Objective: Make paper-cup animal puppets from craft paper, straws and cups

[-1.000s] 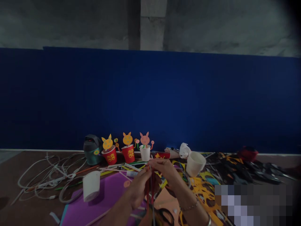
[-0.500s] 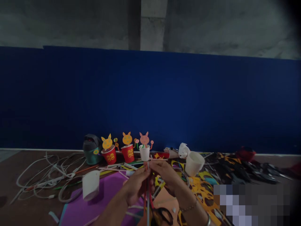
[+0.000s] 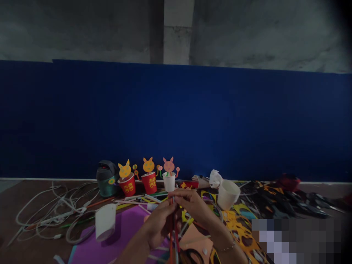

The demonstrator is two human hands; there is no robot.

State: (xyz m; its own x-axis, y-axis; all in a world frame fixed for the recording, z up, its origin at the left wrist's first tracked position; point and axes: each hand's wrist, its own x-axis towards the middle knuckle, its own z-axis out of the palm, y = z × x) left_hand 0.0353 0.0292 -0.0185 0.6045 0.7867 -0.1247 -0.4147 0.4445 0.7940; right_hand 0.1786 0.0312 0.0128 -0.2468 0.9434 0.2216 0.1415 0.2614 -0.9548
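On our right forearm (image 3: 220,231) we wear a thin bracelet (image 3: 228,248), its links or beads too small to tell apart; our left forearm (image 3: 137,240), left hand (image 3: 160,223) and right hand (image 3: 191,202) are bare.

Long thin strips (image 3: 171,246), red, orange-red and whitish, stand bunched near six o'clock, pointing roughly toward twelve (upper ends pinched, partly hidden), lower lengths slightly parted.

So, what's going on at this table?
A person's left hand holds thin strips, red and pale, and the right hand meets it at their far ends. Beyond the hands stand two red cups and a white cup, each topped with a paper animal head. A purple sheet lies to the left.
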